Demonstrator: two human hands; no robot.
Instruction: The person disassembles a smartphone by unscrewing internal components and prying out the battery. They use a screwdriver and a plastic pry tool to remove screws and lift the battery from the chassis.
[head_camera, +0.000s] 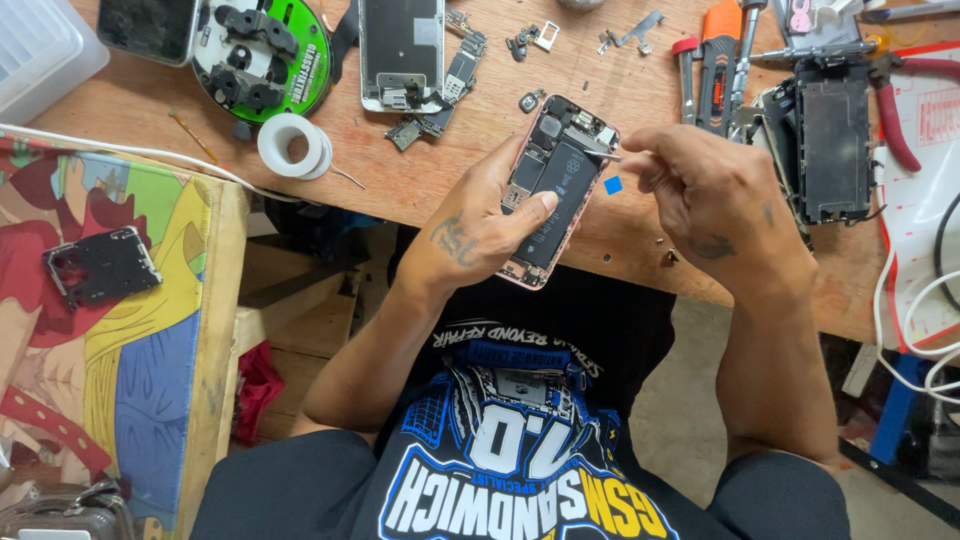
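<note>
- While it lies open-backed in the left hand (480, 225), the pink phone (556, 190) hovers over the wooden table (420, 170) edge, thumb pressed on its black battery.
- At its 1 o'clock corner, the right hand (715, 195) pinches thin tweezers (600, 150), grip narrow.
- A white tape roll (293, 145) lies at 9 o'clock; another gutted phone (825, 150) at 3 o'clock.

Head view — steeply downward; close
</note>
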